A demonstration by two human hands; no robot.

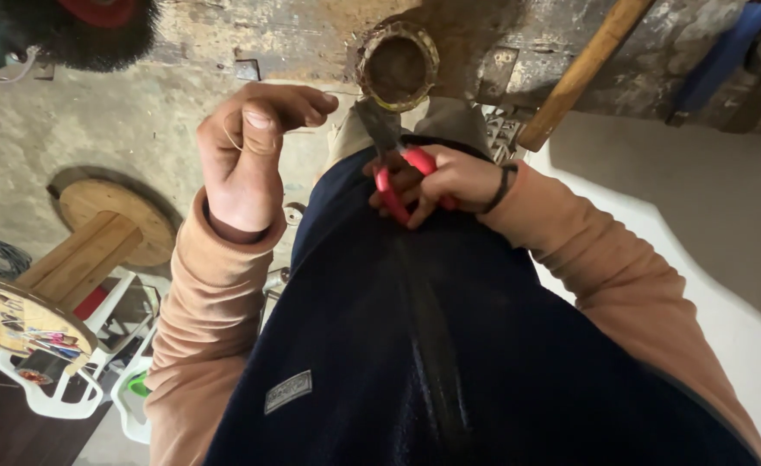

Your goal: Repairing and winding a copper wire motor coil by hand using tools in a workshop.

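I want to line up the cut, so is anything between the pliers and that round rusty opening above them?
Nothing visible. The pliers, gripped in the right hand, point straight at the opening with only bare space between. The left hand is off to the side, pinching a thin wire.

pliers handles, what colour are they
Red. The pliers sit in the right hand, handles clearest in the head view.

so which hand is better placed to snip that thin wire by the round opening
Probably the right hand: its fingers already grip the red-handled pliers, whose nose points at the round opening. The left hand only pinches the thin wire, beside it.
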